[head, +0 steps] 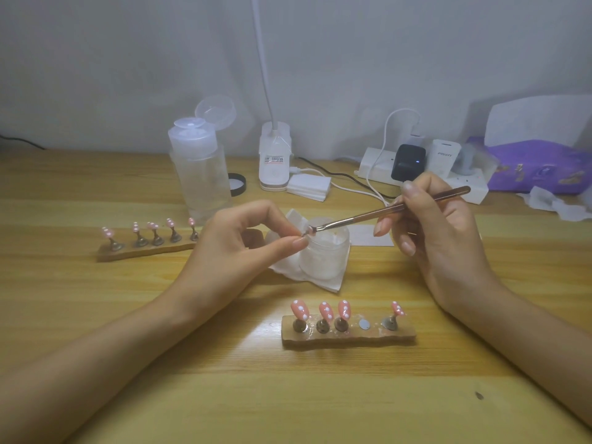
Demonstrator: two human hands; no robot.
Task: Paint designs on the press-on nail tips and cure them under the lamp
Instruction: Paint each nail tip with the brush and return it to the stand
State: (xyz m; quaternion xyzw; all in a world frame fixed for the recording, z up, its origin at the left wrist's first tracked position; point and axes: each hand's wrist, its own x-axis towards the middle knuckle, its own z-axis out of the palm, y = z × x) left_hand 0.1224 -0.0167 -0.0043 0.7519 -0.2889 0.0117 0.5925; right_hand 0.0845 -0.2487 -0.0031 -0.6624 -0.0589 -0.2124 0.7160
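Observation:
My right hand [439, 238] grips a rose-gold nail brush [384, 211] whose tip rests at the rim of an open white jar [323, 256]. At that tip, my left hand [243, 241] pinches something small between thumb and forefinger; I cannot make out what it is. In front of me a wooden holder [349, 336] carries several pink nail tips [299, 309] with white dots on stands, and one slot shows a bare metal disc [364, 324]. A second holder [144, 249] with several pink dotted tips stands to the left, partly behind my left hand.
A clear pump bottle [200, 168] with its cap flipped open stands behind the left holder. A white lamp base [275, 158], a black lid [237, 184], a stack of wipes [309, 187], a power strip [423, 174] with chargers and a purple tissue pack [541, 168] line the back.

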